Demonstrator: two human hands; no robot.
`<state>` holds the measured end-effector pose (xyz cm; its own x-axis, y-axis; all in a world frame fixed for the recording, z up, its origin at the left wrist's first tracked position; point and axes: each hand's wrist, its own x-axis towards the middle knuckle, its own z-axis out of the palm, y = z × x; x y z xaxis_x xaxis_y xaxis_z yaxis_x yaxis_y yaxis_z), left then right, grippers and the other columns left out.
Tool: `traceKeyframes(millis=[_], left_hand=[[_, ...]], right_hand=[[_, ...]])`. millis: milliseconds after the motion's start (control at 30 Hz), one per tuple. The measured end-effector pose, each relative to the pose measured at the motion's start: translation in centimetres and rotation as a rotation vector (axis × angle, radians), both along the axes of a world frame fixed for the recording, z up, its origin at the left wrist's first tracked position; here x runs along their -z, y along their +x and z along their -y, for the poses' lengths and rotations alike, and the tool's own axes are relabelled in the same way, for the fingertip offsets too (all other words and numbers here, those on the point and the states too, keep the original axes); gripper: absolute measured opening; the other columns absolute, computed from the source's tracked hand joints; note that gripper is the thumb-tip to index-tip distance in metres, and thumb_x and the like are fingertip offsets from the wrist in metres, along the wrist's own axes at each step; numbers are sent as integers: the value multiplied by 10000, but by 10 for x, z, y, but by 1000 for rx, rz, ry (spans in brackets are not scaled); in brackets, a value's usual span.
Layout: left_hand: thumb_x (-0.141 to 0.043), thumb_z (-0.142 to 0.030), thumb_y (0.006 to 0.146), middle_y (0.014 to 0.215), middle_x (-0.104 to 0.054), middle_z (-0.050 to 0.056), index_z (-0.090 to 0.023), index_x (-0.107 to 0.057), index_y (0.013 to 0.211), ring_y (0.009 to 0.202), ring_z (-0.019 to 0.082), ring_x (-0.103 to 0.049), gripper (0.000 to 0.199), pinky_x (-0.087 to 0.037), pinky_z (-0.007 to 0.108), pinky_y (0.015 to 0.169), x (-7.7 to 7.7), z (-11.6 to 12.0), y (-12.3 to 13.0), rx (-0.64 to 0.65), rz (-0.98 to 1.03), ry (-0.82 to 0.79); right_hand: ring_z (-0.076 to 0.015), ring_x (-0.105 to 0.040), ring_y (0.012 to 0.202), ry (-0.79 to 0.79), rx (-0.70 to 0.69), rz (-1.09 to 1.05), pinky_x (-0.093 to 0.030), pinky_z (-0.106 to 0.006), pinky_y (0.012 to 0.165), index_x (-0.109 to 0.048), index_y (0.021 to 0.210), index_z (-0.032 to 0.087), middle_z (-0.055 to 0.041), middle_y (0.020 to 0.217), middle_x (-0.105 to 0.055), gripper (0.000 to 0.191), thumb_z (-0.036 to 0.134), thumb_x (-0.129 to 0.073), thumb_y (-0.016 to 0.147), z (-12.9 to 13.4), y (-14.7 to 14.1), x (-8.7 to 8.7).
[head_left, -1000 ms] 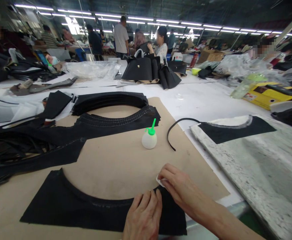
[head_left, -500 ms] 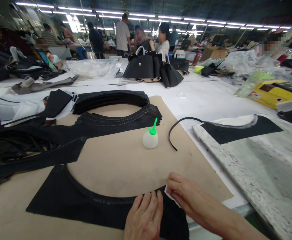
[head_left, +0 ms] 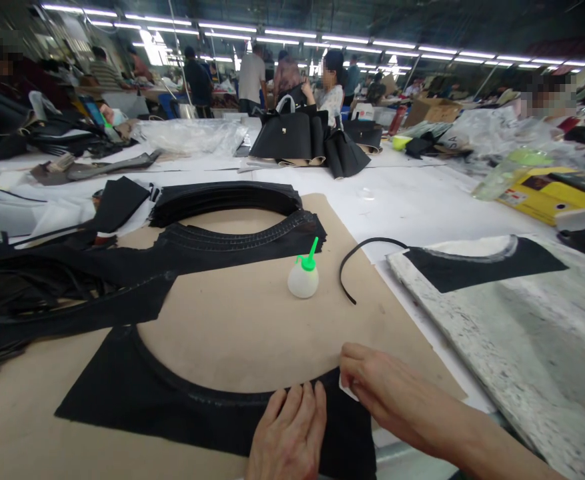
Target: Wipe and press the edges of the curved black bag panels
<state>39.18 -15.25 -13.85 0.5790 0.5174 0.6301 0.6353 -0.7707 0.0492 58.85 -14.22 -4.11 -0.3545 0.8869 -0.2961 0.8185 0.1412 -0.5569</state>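
Under the right hand (head_left: 378,380), 1 white piece (head_left: 347,389), part-hidden.

Before you lies a black, curve-edged sheet panel (head_left: 192,415), behind it a round, white, green-spouted plastic bottle (head_left: 303,281). Right of that lies a thin black strip (head_left: 341,272).

**Head-worn view, forward and down**

It looks from above the near side of the table (head_left: 402,200), left hand (head_left: 288,430) and right hand (head_left: 387,387) close at the bottom, lights (head_left: 291,33) far off along the top.
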Motion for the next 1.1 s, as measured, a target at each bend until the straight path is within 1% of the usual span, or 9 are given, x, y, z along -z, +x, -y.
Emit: traceKeyframes(millis=[67, 133, 300, 433, 567, 733, 833, 933, 1100], left_hand=[[-207, -109, 996, 988, -688, 48, -139, -679, 1081, 941, 166, -563, 480, -389, 318, 855, -2, 0, 0, 5, -4, -5], [-194, -118, 1003, 988, -688, 46, -134, -680, 1082, 935, 167, -564, 493, -384, 318, 857, -4, -1, 0, 15, -8, -18], [-204, -97, 995, 982, -690, 51, -135, -688, 1064, 935, 170, -570, 490, -381, 314, 858, -3, -1, 0, 19, -4, -9], [-267, -106, 975, 1012, -683, 67, -146, -671, 1118, 960, 180, -571, 430, -394, 312, 873, 3, 1, -1, 10, -38, 2], [-270, -124, 976, 1054, -671, 80, -134, -648, 1161, 986, 186, -566, 421, -394, 312, 896, 7, 2, -3, 13, -79, 7], [-297, -152, 980, 1094, -662, 68, -151, -644, 1177, 1006, 177, -555, 399, -394, 312, 895, 7, 3, -4, 9, -125, -4], [-260, -153, 994, 1090, -668, 56, -144, -648, 1175, 1002, 173, -553, 429, -389, 315, 888, 6, 3, -4, 13, -108, -13], [-259, -148, 996, 1069, -678, 49, -149, -657, 1160, 991, 167, -555, 431, -387, 311, 882, 5, 2, -3, 10, -87, -13], [-244, -159, 1000, 1056, -685, 45, -150, -663, 1147, 990, 176, -554, 444, -383, 324, 881, 3, 3, -4, 19, -82, -25]], right_hand=[[-141, -554, 816, 31, 33, -94, -431, -269, 742, -544, 840, 204, -13, 922, -543, 189, 118, -413, 945, -6, -3, -4], [-137, -554, 836, 65, 41, -148, -431, -266, 764, -541, 865, 204, -15, 949, -540, 186, 141, -398, 967, -12, -10, 0], [-154, -551, 801, 22, -48, -23, -434, -283, 731, -514, 847, 186, -34, 934, -543, 186, 108, -382, 952, -10, -15, 13], [-141, -556, 779, -29, -74, 2, -420, -262, 707, -530, 806, 195, -3, 883, -549, 198, 40, -436, 884, -10, -1, 2], [-130, -559, 817, 27, -39, -96, -428, -258, 753, -565, 886, 217, 2, 952, -544, 197, 81, -427, 926, -21, -2, -5], [-155, -555, 868, 31, -132, -74, -445, -278, 790, -551, 936, 204, -25, 979, -542, 160, 126, -413, 960, -19, -12, 13], [-178, -544, 863, 76, -104, 43, -446, -308, 780, -536, 934, 183, -52, 979, -540, 161, 123, -389, 961, -14, -9, 19], [-188, -542, 852, 71, -18, 132, -440, -324, 771, -539, 906, 173, -65, 967, -534, 165, 69, -412, 909, -12, -4, 13], [-162, -552, 869, 5, 32, -48, -434, -293, 792, -550, 891, 202, -30, 966, -542, 143, 121, -437, 925, -12, -11, 6]])
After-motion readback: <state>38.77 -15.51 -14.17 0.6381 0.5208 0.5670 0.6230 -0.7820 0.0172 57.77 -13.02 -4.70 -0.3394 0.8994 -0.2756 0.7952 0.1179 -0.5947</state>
